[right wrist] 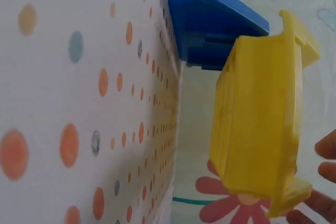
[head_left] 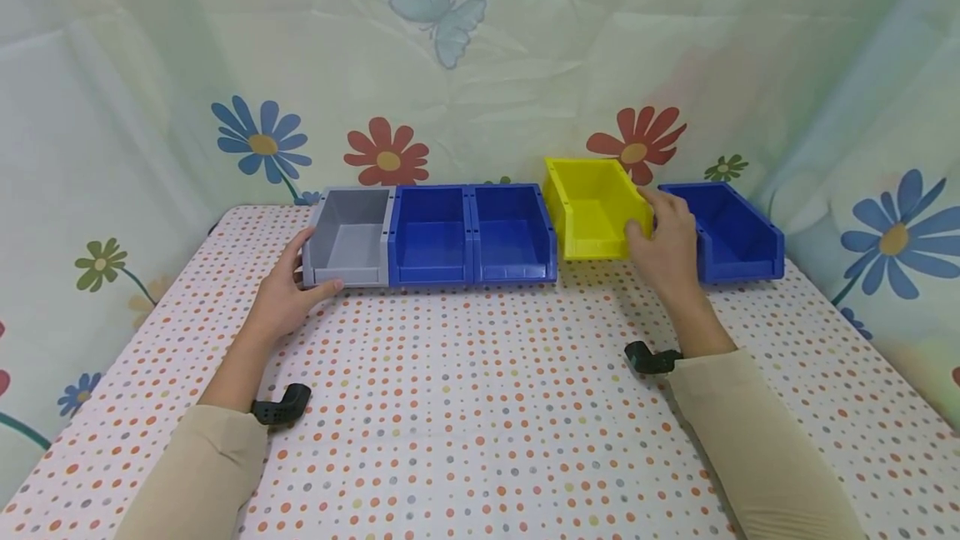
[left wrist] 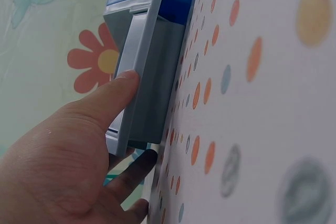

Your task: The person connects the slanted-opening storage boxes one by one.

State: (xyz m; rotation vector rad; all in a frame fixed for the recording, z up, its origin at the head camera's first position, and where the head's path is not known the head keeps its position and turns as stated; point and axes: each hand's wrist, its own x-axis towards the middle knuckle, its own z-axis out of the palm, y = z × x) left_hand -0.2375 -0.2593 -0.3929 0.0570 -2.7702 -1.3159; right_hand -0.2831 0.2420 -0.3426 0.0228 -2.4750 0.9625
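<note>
A grey storage bin point(head_left: 354, 240) stands at the left end of a row, joined to a blue bin point(head_left: 433, 236) and a second blue bin point(head_left: 512, 232). My left hand point(head_left: 288, 294) grips its front left corner, thumb on the front lip, fingers along the left side. In the left wrist view that thumb point(left wrist: 118, 90) lies across the lip. My right hand point(head_left: 663, 244) holds a yellow bin point(head_left: 597, 211) by its right wall. The yellow bin is raised off the table, as its underside in the right wrist view shows, and sits beside the second blue bin.
Another blue bin point(head_left: 731, 236) stands on the far right, just past my right hand. A dotted cloth point(head_left: 480, 407) covers the table. Behind the bins hangs a flowered curtain point(head_left: 495, 98). A black wrist camera point(head_left: 285, 405) sits on my left wrist, and a like one point(head_left: 651, 358) on my right.
</note>
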